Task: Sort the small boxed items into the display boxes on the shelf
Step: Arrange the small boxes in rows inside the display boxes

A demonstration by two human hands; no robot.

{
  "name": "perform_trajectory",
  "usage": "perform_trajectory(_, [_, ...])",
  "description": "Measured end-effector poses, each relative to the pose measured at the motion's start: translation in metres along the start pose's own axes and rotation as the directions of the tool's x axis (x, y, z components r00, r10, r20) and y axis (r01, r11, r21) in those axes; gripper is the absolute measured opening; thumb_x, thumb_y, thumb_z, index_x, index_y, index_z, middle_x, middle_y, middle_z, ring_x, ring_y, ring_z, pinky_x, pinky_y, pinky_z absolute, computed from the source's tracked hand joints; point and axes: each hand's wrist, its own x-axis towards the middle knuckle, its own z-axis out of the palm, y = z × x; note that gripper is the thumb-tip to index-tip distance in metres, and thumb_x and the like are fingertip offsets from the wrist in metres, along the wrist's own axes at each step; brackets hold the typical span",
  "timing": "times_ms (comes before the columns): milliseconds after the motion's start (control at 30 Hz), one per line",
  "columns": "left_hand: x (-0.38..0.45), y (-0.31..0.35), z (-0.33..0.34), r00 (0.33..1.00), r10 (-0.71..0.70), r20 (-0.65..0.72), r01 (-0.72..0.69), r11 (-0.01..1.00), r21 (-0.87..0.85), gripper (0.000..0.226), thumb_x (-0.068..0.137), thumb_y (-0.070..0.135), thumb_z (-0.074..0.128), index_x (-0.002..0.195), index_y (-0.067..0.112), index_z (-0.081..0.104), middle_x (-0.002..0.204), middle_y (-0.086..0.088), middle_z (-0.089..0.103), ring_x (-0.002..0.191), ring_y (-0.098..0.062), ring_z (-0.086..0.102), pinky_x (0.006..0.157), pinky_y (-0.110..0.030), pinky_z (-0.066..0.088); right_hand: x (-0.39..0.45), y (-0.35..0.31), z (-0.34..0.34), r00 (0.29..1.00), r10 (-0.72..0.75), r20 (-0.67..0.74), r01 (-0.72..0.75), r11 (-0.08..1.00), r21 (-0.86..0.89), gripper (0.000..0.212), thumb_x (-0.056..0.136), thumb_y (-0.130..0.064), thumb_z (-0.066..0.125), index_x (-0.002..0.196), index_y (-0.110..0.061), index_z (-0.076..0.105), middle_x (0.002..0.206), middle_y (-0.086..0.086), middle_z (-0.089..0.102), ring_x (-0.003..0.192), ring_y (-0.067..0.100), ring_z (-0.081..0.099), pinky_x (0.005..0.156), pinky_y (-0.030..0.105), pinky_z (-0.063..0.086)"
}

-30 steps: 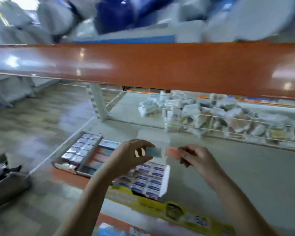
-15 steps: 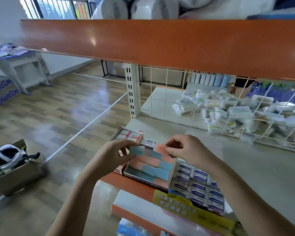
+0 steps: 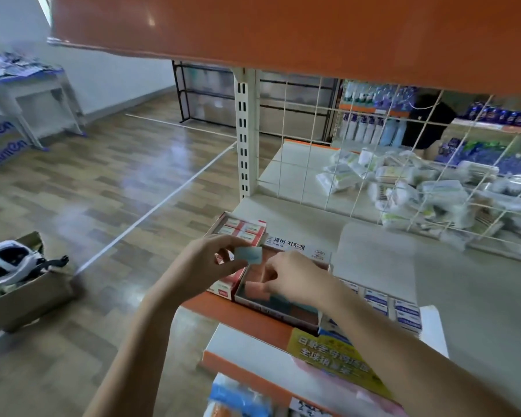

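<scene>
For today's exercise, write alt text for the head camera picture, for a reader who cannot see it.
A person's left hand pinches a small light-blue boxed item above the shelf, while the right hand lowers a pink item into the middle display box. Similar display boxes sit on either side; a cardboard box stands on the floor.

Three display boxes sit side by side at the front edge of the shelf [image 3: 478,296]: left box [image 3: 238,233], middle box [image 3: 283,311], right box [image 3: 403,314]. Behind them stands a wire grid [image 3: 373,164], with packets [image 3: 433,194] piled beyond it.
</scene>
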Motion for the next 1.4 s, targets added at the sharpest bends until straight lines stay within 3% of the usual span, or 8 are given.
perform_trajectory(200, [-0.001, 0.000, -0.006, 1.000, 0.012, 0.002, -0.012, 1.000, 0.005, 0.030, 0.079, 0.019, 0.073, 0.107, 0.026, 0.067, 0.074, 0.022, 0.059, 0.070, 0.005, 0.057, 0.061, -0.007, 0.041, -0.001, -0.005, 0.003, 0.999, -0.051, -0.003, 0.051, 0.999, 0.018, 0.015, 0.086, -0.025, 0.065, 0.099, -0.018, 0.063, 0.093, -0.004, 0.058, 0.084, 0.011, 0.056, 0.065, 0.021, 0.042])
perform_trajectory(433, [-0.006, -0.003, -0.006, 1.000, -0.016, 0.013, 0.016, 1.000, 0.001, 0.028, 0.078, 0.016, 0.074, 0.105, 0.024, 0.068, 0.072, 0.031, 0.059, 0.068, 0.006, 0.055, 0.061, -0.006, 0.040, -0.002, -0.007, 0.006, 0.997, -0.068, -0.040, 0.068, 0.998, 0.010, 0.014, 0.087, -0.023, 0.064, 0.099, -0.017, 0.066, 0.100, -0.002, 0.061, 0.087, 0.013, 0.058, 0.076, 0.026, 0.048])
perform_trajectory(533, [-0.008, -0.004, -0.006, 1.000, -0.022, 0.014, 0.022, 1.000, 0.006, 0.029, 0.078, 0.018, 0.074, 0.106, 0.024, 0.069, 0.071, 0.023, 0.059, 0.068, 0.005, 0.055, 0.061, -0.007, 0.040, -0.001, -0.006, 0.009, 0.995, -0.069, -0.070, 0.069, 0.998, 0.001, 0.015, 0.085, -0.022, 0.067, 0.099, -0.017, 0.066, 0.097, -0.003, 0.061, 0.085, 0.013, 0.058, 0.076, 0.030, 0.049])
perform_trajectory(833, [-0.016, -0.002, -0.006, 0.999, -0.044, 0.016, 0.044, 0.999, 0.010, 0.029, 0.079, 0.022, 0.073, 0.107, 0.027, 0.068, 0.076, 0.021, 0.058, 0.072, 0.005, 0.055, 0.063, -0.008, 0.042, -0.001, -0.007, 0.014, 0.993, -0.082, -0.088, 0.082, 0.997, 0.000, 0.009, 0.085, -0.014, 0.064, 0.093, -0.019, 0.066, 0.100, -0.003, 0.062, 0.085, 0.011, 0.054, 0.073, 0.025, 0.043])
perform_trajectory(967, [-0.019, -0.002, -0.007, 0.999, -0.035, 0.034, 0.034, 0.999, 0.025, 0.029, 0.078, 0.022, 0.074, 0.106, 0.026, 0.068, 0.079, 0.022, 0.058, 0.076, 0.006, 0.056, 0.064, -0.007, 0.042, -0.005, -0.003, 0.008, 0.995, -0.090, -0.045, 0.091, 0.996, 0.014, 0.013, 0.087, -0.018, 0.063, 0.099, -0.020, 0.066, 0.101, -0.004, 0.060, 0.089, 0.010, 0.056, 0.076, 0.023, 0.045])
perform_trajectory(1067, [-0.017, 0.001, -0.004, 0.996, 0.014, 0.088, -0.023, 0.995, 0.096, 0.026, 0.078, 0.027, 0.074, 0.104, 0.027, 0.068, 0.081, 0.025, 0.056, 0.080, 0.008, 0.054, 0.067, -0.005, 0.040, -0.011, 0.007, -0.003, 0.992, -0.086, -0.091, 0.085, 0.996, -0.013, 0.019, 0.088, -0.018, 0.061, 0.106, -0.020, 0.065, 0.103, -0.005, 0.062, 0.088, 0.008, 0.057, 0.078, 0.022, 0.047])
perform_trajectory(1167, [-0.012, 0.009, 0.006, 0.982, 0.094, 0.166, -0.124, 0.975, 0.185, 0.028, 0.079, 0.035, 0.072, 0.106, 0.027, 0.068, 0.087, 0.020, 0.056, 0.073, 0.008, 0.049, 0.067, -0.008, 0.037, -0.018, 0.020, -0.015, 0.992, -0.039, -0.121, 0.039, 0.999, -0.003, 0.019, 0.087, -0.021, 0.063, 0.106, -0.020, 0.065, 0.097, -0.006, 0.063, 0.084, 0.008, 0.059, 0.077, 0.023, 0.049])
perform_trajectory(1400, [0.002, 0.026, 0.030, 0.932, 0.080, 0.354, -0.182, 0.947, 0.266, 0.033, 0.082, 0.044, 0.064, 0.114, 0.036, 0.064, 0.111, 0.015, 0.052, 0.098, -0.004, 0.047, 0.084, -0.023, 0.045, -0.029, 0.032, -0.016, 0.988, -0.011, -0.151, 0.007, 1.000, -0.027, 0.018, 0.088, -0.020, 0.061, 0.106, -0.020, 0.065, 0.099, -0.005, 0.065, 0.085, 0.010, 0.061, 0.078, 0.025, 0.050])
